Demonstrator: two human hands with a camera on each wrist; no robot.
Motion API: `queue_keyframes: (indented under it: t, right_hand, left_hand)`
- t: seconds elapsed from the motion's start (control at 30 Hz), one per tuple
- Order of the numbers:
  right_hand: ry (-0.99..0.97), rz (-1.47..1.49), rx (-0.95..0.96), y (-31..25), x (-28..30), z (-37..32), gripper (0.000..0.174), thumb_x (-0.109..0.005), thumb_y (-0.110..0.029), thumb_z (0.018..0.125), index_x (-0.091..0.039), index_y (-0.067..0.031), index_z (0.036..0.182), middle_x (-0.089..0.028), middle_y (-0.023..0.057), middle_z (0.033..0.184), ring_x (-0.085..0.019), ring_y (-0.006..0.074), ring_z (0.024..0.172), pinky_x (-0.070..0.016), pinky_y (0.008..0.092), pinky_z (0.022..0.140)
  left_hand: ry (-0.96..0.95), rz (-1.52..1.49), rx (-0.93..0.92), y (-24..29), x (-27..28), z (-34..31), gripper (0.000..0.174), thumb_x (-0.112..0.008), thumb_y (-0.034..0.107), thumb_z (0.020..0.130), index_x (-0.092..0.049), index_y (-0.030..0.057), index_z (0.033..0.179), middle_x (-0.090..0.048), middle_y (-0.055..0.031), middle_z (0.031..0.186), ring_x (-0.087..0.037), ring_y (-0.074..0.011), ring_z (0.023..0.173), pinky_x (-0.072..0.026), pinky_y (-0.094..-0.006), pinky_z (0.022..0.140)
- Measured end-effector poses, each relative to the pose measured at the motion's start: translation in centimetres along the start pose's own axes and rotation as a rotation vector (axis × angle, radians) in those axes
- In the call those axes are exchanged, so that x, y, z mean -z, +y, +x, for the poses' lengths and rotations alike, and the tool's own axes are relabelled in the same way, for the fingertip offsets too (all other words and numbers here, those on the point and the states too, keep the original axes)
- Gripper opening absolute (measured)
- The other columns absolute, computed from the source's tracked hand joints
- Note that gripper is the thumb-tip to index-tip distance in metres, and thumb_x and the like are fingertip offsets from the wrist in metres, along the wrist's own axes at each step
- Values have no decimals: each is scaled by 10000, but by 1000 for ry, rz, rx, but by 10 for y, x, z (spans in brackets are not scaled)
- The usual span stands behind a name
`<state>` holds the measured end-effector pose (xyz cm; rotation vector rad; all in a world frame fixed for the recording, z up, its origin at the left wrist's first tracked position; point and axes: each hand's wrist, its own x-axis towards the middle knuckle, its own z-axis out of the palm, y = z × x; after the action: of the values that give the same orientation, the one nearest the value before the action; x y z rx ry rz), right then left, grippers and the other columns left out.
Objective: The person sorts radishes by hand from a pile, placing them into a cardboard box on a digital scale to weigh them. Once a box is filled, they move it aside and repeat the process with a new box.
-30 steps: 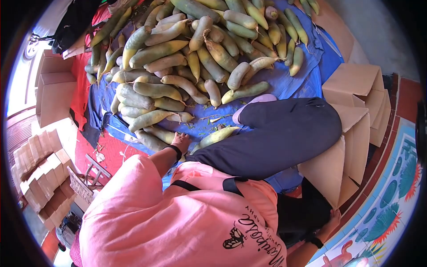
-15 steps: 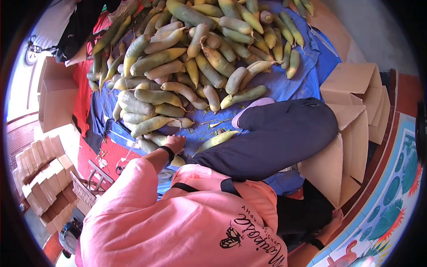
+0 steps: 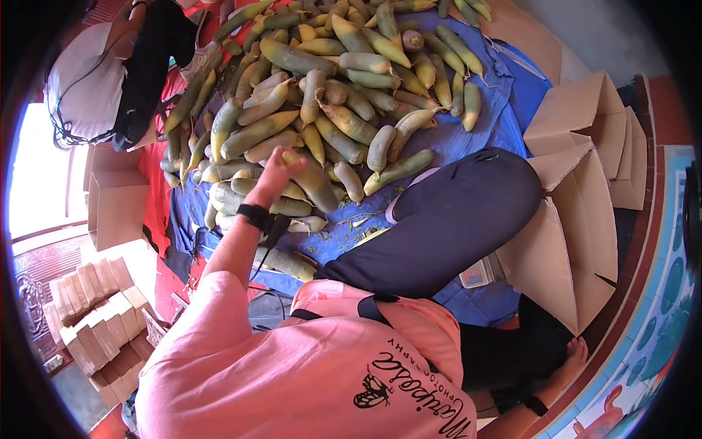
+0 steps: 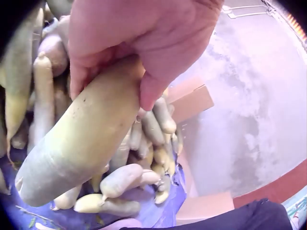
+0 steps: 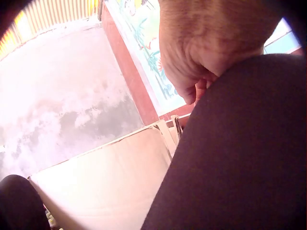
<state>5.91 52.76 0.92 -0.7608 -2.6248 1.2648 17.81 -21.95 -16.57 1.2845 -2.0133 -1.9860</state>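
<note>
My left hand (image 3: 276, 179) grips one end of a large green radish (image 3: 316, 186), held over the near side of the radish pile (image 3: 344, 110). Close up in the left wrist view, the thumb and fingers of the left hand (image 4: 139, 43) pinch the yellow-green end, and the radish (image 4: 81, 134) slants down to its paler end. My right hand (image 3: 574, 360) rests beside the dark-trousered knee, near a cardboard box. In the right wrist view the right hand (image 5: 206, 48) hangs with loosely bent fingers against the trouser leg, which partly hides them.
The pile lies on a blue tarp (image 3: 504, 110). Cardboard boxes (image 3: 559, 249) stand to the right, another box (image 3: 121, 208) at the left. Stacked cardboard (image 3: 102, 322) is at the lower left. A small scale-like device (image 3: 477, 275) lies by the leg. Another person (image 3: 95, 88) is at the upper left.
My left hand has moved up from the tarp's near edge, now with a radish in its grip. The right hand remains beside the knee. More of the other person shows at the upper left.
</note>
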Motion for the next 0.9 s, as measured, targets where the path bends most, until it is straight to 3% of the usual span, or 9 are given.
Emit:
queue_keyframes:
  t: [0.17, 0.3, 0.43, 0.5, 0.53, 0.63, 0.7, 0.83, 0.9]
  right_hand:
    - [20, 14, -7, 14, 10, 3, 294, -490, -200, 919, -571, 16, 1100, -614, 113, 996, -578, 157, 880, -457, 249, 794]
    - [40, 30, 8, 12, 5, -1, 274, -493, -191, 921, -584, 4, 1090, -621, 96, 969, -573, 139, 827, -460, 240, 767]
    - [34, -10, 5, 18, 8, 0, 265, -490, -186, 923, -589, -3, 1087, -627, 82, 940, -574, 133, 801, -460, 237, 755]
    - [47, 1, -3, 19, 8, 0, 260, -492, -182, 922, -591, -1, 1081, -627, 81, 937, -575, 132, 799, -463, 239, 753]
    - [59, 12, -8, 19, 7, 1, 256, -493, -178, 921, -594, 1, 1074, -627, 80, 933, -576, 132, 797, -465, 240, 751]
    - [45, -32, 45, 14, 6, -4, 251, -496, -175, 920, -598, 4, 1064, -628, 85, 926, -583, 136, 805, -473, 247, 751]
    - [55, -22, 31, 20, 11, -3, 251, -497, -173, 920, -599, 6, 1062, -628, 88, 925, -587, 140, 809, -478, 251, 749]
    - [62, -42, 31, 18, 7, -4, 241, -496, -168, 921, -597, 7, 1052, -627, 94, 902, -600, 153, 822, -492, 255, 760]
    - [64, -62, 30, 18, 8, -6, 240, -496, -171, 921, -598, 7, 1046, -627, 91, 896, -600, 152, 817, -490, 255, 760]
  left_hand:
    - [215, -13, -101, 9, 0, 55, 395, -664, 234, 817, -483, 49, 1116, -562, -68, 920, -531, -134, 791, -465, -278, 692]
    - [204, 291, 97, -3, 10, 78, 413, -663, 267, 800, -497, 92, 1136, -601, -102, 926, -591, -179, 824, -494, -309, 651]
    - [62, 488, 100, 9, 10, 64, 450, -686, 287, 768, -498, 68, 1112, -611, -129, 958, -612, -217, 860, -499, -339, 696]
    - [119, 927, -211, 13, 7, 61, 501, -715, 326, 728, -497, 36, 1074, -615, -153, 992, -613, -261, 904, -488, -368, 770]
    - [119, 925, -211, 18, 5, 61, 501, -715, 326, 728, -497, 36, 1074, -615, -153, 992, -613, -261, 904, -488, -368, 770]
    - [67, 1124, -144, 40, -12, 53, 543, -727, 369, 703, -503, 20, 1052, -612, -172, 1039, -599, -298, 955, -465, -392, 829]
    - [146, 1252, 44, 55, -22, 47, 559, -727, 398, 695, -513, 34, 1061, -613, -159, 1051, -590, -288, 993, -465, -391, 837]
    - [325, 1242, 41, 15, -20, 61, 506, -707, 342, 718, -521, 70, 1102, -584, -128, 1112, -556, -298, 1051, -452, -382, 880]
    - [395, 1318, -438, 5, -27, 56, 480, -700, 273, 713, -519, 91, 1118, -521, -123, 1207, -468, -294, 1155, -407, -382, 944]
